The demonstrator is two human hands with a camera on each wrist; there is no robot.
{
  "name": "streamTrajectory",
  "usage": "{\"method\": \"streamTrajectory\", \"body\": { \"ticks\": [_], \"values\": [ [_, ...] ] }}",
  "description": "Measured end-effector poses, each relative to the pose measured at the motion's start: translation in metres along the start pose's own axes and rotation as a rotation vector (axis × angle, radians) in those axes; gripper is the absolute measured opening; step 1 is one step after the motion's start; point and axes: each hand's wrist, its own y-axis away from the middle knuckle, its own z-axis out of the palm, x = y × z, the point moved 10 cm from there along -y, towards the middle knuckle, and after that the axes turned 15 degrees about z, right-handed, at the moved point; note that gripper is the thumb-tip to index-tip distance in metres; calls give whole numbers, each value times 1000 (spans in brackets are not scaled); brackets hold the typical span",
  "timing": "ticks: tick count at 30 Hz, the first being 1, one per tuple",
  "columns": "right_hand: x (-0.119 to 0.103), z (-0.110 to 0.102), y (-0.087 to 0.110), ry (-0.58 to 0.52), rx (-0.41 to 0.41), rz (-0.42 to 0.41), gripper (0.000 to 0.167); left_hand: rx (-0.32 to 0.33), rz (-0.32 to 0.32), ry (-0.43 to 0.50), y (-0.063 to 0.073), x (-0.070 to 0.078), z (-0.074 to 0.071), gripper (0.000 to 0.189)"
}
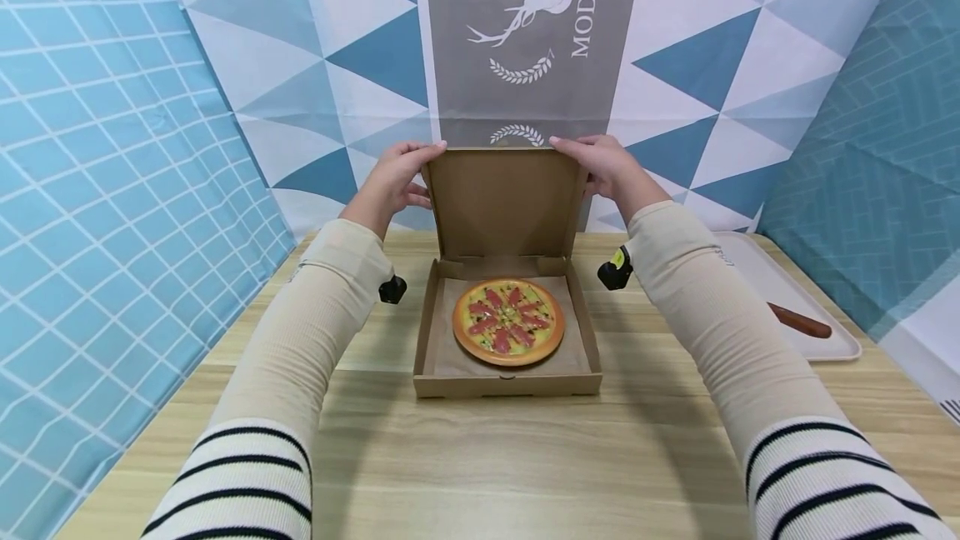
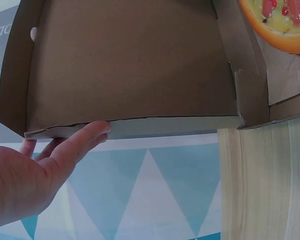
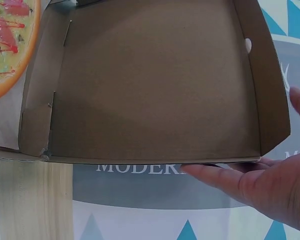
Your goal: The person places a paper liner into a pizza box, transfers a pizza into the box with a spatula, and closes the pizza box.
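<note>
A cardboard pizza box [image 1: 506, 386] stands on the table with its lid [image 1: 510, 202] raised nearly upright. Inside, on brown paper, lies a round pizza [image 1: 508, 322] with pink meat strips and an orange-brown crust. My left hand [image 1: 397, 182] holds the lid's upper left corner, thumb along the top edge and fingers at the side. At the upper right corner my right hand [image 1: 603, 165] holds the lid in the same manner. Both wrist views show the lid's inner face, with fingers [image 2: 85, 142] along its side edge; some fingertips are hidden behind it.
On the right of the table [image 1: 480, 465] is a white tray [image 1: 840, 344] with a brown-handled utensil [image 1: 801, 321], partly hidden by my right arm. A patterned backdrop [image 1: 360, 40] rises behind the box, and a blue checked sheet [image 1: 112, 190] borders the left side.
</note>
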Motion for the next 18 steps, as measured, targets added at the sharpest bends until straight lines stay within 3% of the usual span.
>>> {"method": "streamTrajectory", "body": {
  "ticks": [8, 18],
  "values": [
    [-5, -6, 1, -49, 69, -5, 69, 34, 0, -15, -2, 9, -1, 54],
    [-15, -7, 3, -119, 58, 27, 63, 58, -4, 13, -3, 17, -3, 49]
  ]
}}
